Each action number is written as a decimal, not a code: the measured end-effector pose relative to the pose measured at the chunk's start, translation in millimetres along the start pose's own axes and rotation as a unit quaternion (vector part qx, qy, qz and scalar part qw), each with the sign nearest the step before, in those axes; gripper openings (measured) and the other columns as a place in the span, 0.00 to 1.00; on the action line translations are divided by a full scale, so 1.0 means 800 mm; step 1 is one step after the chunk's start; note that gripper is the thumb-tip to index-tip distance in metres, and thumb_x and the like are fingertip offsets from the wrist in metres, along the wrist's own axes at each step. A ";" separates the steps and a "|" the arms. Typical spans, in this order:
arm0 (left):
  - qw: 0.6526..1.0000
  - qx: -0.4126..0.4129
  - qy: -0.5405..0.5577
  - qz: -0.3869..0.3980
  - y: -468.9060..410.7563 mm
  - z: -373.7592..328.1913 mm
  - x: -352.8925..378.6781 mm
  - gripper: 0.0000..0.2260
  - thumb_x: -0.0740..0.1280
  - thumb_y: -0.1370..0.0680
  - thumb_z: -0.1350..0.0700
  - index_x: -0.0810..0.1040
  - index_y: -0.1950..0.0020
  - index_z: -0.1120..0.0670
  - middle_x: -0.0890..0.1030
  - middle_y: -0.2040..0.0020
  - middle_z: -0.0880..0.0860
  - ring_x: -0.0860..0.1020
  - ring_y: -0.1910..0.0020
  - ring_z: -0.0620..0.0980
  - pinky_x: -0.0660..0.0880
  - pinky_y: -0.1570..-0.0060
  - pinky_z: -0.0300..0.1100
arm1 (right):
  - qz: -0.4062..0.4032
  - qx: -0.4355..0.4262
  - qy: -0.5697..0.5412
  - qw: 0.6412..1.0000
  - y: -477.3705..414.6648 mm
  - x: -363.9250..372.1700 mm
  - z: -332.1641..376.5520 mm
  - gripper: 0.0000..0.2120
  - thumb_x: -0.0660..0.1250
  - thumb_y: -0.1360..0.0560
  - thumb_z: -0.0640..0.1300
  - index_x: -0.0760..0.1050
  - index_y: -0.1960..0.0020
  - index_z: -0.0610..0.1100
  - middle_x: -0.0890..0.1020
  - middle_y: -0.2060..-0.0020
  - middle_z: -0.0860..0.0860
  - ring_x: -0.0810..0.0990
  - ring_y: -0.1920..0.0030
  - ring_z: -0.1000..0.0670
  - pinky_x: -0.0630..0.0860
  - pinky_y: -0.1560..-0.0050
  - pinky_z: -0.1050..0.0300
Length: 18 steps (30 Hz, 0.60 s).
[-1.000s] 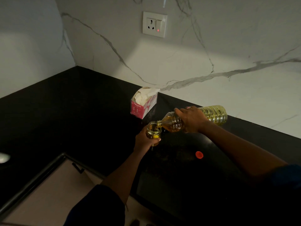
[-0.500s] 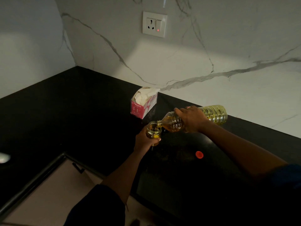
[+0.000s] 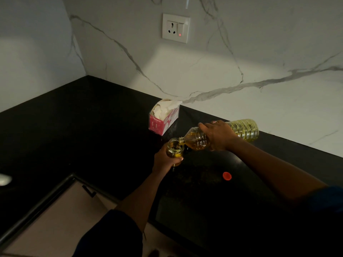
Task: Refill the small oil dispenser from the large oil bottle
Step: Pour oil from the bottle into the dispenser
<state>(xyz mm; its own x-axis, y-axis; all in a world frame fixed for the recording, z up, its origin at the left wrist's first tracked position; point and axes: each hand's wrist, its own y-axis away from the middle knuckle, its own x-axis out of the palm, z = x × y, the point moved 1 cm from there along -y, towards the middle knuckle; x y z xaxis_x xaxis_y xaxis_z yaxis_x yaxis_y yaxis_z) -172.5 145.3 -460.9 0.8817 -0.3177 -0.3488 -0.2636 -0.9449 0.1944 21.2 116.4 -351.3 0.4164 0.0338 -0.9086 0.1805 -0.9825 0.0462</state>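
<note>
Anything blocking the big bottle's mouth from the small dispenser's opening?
Nothing visible. The large oil bottle is tipped, mouth at the open top of the small dispenser; the red cap lies apart on the counter.

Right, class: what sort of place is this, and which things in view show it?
Most likely a home kitchen: a black countertop against a marble-look backsplash with a wall socket, and a large oil bottle tipped over a small oil dispenser.
</note>
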 end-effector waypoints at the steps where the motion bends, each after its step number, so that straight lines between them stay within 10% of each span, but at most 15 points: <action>1: 1.000 -0.001 -0.001 -0.001 0.000 0.000 0.000 0.33 0.77 0.35 0.58 0.68 0.32 0.50 0.75 0.37 0.51 0.73 0.38 0.50 0.69 0.46 0.38 | 0.000 0.000 -0.001 1.000 0.000 0.000 0.000 0.45 0.74 0.35 0.57 0.54 0.28 0.45 0.74 0.38 0.46 0.74 0.39 0.44 0.70 0.39 0.48; 18: 1.000 0.005 -0.007 -0.001 0.003 -0.002 -0.002 0.32 0.76 0.34 0.57 0.69 0.32 0.51 0.76 0.38 0.51 0.73 0.38 0.50 0.68 0.46 0.37 | 0.001 0.003 -0.006 1.000 0.001 -0.003 0.000 0.45 0.74 0.35 0.56 0.54 0.28 0.45 0.74 0.38 0.46 0.74 0.38 0.45 0.69 0.38 0.49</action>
<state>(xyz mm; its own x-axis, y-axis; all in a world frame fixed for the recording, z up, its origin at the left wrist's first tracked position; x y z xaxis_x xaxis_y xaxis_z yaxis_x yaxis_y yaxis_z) -173.7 143.7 -458.7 0.8770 -0.3165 -0.3616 -0.2653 -0.9463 0.1850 20.1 115.5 -349.0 0.4053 0.0299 -0.9137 0.1739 -0.9837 0.0449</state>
